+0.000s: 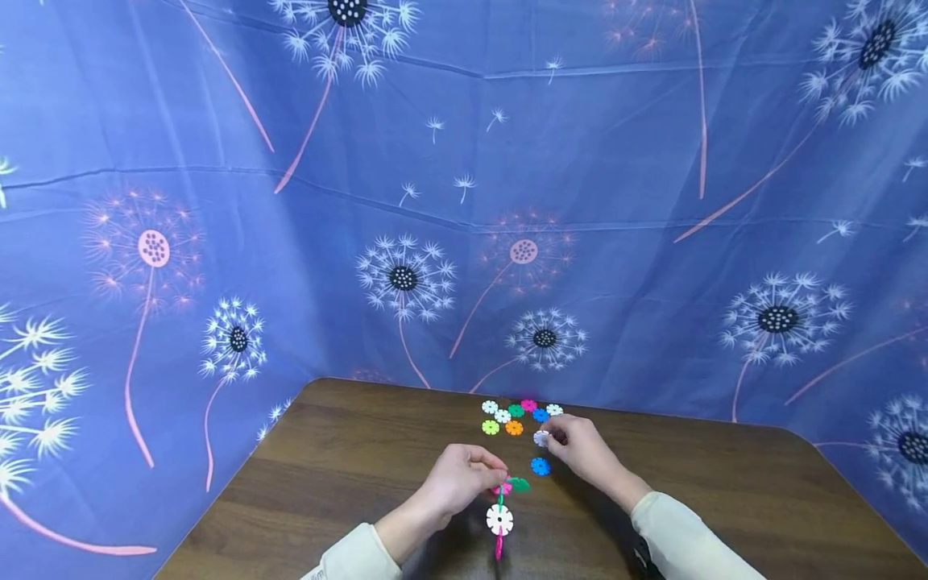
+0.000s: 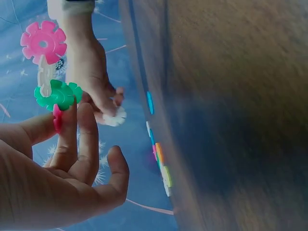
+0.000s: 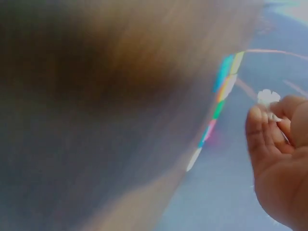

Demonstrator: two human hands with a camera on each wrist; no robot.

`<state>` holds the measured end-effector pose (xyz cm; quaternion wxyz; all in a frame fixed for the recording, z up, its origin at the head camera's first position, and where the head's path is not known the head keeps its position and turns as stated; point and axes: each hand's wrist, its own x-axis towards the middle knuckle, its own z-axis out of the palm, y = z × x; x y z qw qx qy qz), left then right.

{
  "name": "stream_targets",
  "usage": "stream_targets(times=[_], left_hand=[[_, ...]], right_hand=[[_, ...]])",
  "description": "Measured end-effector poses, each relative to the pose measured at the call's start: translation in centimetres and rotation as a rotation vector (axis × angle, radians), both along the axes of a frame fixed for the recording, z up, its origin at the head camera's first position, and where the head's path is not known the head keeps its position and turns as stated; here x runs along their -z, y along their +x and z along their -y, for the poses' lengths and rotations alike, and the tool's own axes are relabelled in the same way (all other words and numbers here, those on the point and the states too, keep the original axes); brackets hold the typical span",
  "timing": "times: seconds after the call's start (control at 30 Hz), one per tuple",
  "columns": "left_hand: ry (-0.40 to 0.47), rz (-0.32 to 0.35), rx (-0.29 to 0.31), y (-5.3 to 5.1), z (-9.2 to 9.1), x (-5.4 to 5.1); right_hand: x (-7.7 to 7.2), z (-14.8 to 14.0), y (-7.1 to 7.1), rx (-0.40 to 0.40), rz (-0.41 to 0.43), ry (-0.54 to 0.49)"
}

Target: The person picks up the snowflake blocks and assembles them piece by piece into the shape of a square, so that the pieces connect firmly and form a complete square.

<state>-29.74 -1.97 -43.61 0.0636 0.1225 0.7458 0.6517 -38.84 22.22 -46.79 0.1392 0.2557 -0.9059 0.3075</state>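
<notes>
Linked discs (image 1: 494, 515) fill left hand's (image 1: 462, 477) pinch, white disc (image 1: 540, 438) right hand's (image 1: 583, 453) (brown table (image 1: 341, 467) below, blue drape (image 1: 645, 306) behind).

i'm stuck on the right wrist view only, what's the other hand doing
Observer: The left hand pinches a pink piece that is joined into a chain.

Operator: ok what other colours are in that chain

Observer: Besides the pinched one, it has green, white and another pink.

Operator: and are the loose pieces on the table all bunched together

Observer: No, one blue piece lies apart from the rest, nearer the person in the head view.
</notes>
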Motion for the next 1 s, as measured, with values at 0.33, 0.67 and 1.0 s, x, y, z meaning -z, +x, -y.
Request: stream_targets(times=[0.33, 0.67, 1.0], left_hand=[[0.028, -0.024, -0.025, -0.4, 0.0, -1.0], [0.044, -0.016, -0.035, -0.2, -0.1, -1.2], [0.054, -0.002, -0.010, 0.2, -0.5, -0.8]], right_hand=[[-2.2, 0.5, 5.5, -0.202, 0.434, -0.450], [-2.0, 0.5, 7.7, -0.340, 0.656, -0.642], [-2.1, 0.6, 8.4, -0.362, 0.732, -0.686]])
